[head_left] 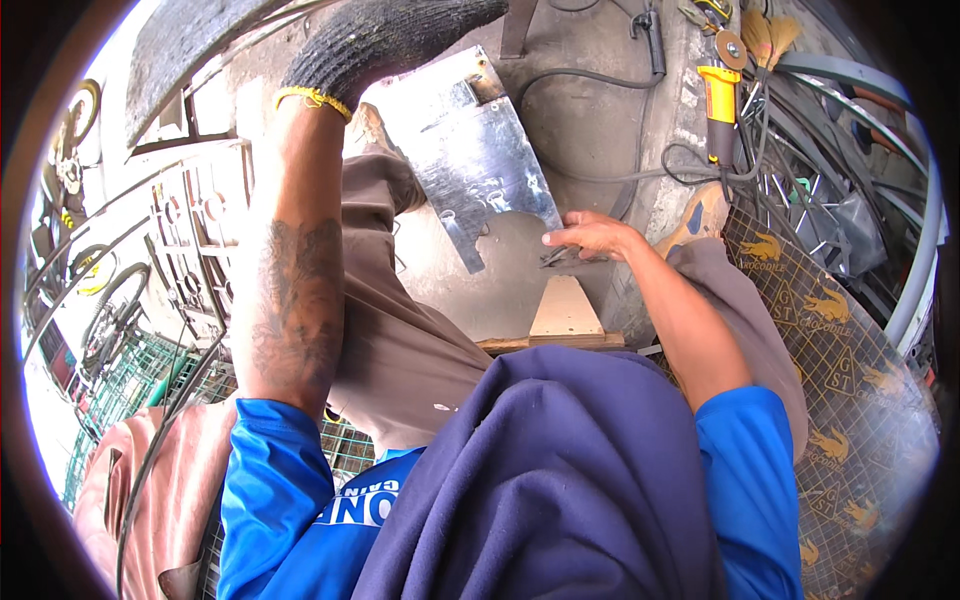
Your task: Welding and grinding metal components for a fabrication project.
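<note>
A shiny sheet metal piece with a curved cutout in its lower edge is tilted between my knees, above the concrete floor. A scorched patch marks its upper corner. My right hand, bare, pinches the lower right corner of the sheet between thumb and fingers. My left hand wears a dark knit glove with a yellow cuff. It reaches across the top of the picture, just above the sheet's upper edge. Its fingers are not clear enough to show whether they hold anything. A small dark metal object shows just below my right hand.
A tapered wooden block stands between my legs. To the right are a yellow and black angle grinder, looping cables, a broom and a printed sheet. Metal frames and bicycles stand left.
</note>
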The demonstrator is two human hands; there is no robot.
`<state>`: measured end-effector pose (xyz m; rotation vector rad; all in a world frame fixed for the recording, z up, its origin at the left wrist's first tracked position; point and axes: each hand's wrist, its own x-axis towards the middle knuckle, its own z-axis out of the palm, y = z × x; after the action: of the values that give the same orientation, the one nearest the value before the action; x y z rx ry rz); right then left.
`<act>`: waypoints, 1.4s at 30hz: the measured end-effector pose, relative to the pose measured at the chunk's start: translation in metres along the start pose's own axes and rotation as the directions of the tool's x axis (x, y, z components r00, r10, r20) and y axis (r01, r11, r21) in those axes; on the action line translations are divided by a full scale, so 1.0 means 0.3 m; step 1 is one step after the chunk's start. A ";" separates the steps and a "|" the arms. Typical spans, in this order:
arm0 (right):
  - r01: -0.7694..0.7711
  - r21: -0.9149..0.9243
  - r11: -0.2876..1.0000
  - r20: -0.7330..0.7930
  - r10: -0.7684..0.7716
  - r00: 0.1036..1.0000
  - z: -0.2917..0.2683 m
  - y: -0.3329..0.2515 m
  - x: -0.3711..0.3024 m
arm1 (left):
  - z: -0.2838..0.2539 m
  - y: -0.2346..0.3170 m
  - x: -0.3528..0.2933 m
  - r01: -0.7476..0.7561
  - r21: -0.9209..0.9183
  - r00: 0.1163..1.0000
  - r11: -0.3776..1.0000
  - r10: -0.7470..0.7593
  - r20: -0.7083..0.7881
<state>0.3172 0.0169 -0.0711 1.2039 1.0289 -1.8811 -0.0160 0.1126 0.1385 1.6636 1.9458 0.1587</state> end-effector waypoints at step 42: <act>0.112 -0.771 0.627 -0.164 -0.366 0.916 -0.072 -0.125 -0.385 | 0.174 -0.099 -0.169 0.192 0.072 0.942 0.979 -0.205 0.266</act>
<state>0.3345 0.0669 0.0403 0.8666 1.9892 -1.1845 -0.0130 0.0444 0.0992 1.4194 1.9003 -0.1839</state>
